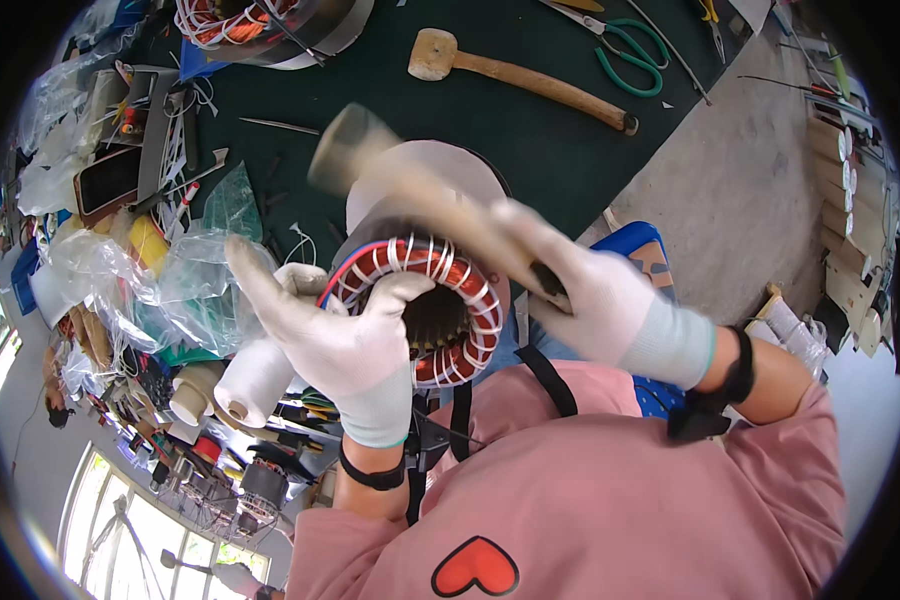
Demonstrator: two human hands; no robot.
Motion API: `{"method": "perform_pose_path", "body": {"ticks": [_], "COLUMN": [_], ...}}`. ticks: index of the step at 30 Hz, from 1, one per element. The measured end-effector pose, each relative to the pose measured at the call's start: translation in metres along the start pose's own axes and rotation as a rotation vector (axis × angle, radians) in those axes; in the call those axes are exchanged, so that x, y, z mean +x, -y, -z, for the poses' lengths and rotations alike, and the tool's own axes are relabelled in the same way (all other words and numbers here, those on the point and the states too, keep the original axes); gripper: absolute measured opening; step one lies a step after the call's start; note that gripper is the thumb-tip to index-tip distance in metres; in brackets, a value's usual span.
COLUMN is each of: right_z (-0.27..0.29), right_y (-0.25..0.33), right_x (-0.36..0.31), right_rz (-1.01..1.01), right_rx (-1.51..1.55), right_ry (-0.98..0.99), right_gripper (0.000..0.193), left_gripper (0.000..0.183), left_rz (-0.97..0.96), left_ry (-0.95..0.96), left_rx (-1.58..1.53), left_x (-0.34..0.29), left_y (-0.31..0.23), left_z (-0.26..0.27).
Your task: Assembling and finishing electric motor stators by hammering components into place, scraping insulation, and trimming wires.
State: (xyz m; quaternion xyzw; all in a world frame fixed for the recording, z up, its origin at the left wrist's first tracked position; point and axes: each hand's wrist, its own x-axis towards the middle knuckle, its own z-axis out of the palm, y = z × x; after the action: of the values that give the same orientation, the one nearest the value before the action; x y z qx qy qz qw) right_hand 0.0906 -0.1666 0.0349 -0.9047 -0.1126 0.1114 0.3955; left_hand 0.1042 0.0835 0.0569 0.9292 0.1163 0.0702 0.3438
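Note:
In front of my chest, a motor stator (pixel 475 300) tilts with one end toward me. Its ring of red-brown copper windings is laced with white cord, and red and blue wires run along the upper left. My left hand (pixel 345 345), in a white glove, grips its left side, thumb hooked over the windings at the bore and index finger stretched outward. My gloved right hand (pixel 595 300) is closed round the handle of a mallet (pixel 425 195), blurred by motion. The mallet slants above the stator, its head to the upper left. Whether it touches the stator I cannot tell.
A second mallet (pixel 540 84) and green-handled scissors (pixel 630 60) lie on the dark green table. Another stator (pixel 270 30) stands at the far left. Clear plastic bags (pixel 190 290), a white thread spool (pixel 255 380) and a phone (pixel 108 183) crowd the left side.

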Motion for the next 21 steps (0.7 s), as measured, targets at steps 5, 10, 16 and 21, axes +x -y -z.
{"method": "perform_pose_path", "body": {"ticks": [5, 10, 16, 21], "right_z": [0.087, 0.038, 0.052, 0.033], "right_y": [-0.017, 0.011, 0.005, -0.002], "right_x": [0.09, 0.061, 0.081, 0.067], "right_rz": [-0.434, -0.266, -0.181, 0.217], "right_rx": [0.237, 0.062, -0.213, -0.102], "right_ry": [0.016, 0.237, 0.03, 0.385], "right_gripper": [0.06, 0.071, 0.056, 0.065], "left_gripper": [0.132, 0.135, 0.136, 0.136], "left_rz": [0.028, 0.134, 0.004, 0.13], "left_ry": [-0.033, -0.02, -0.071, -0.07], "left_rx": [0.069, -0.017, 0.108, 0.041], "left_x": [-0.001, -0.006, -0.008, -0.014], "left_y": [-0.004, -0.005, -0.008, -0.011], "left_z": [0.009, 0.004, 0.008, 0.01]}}
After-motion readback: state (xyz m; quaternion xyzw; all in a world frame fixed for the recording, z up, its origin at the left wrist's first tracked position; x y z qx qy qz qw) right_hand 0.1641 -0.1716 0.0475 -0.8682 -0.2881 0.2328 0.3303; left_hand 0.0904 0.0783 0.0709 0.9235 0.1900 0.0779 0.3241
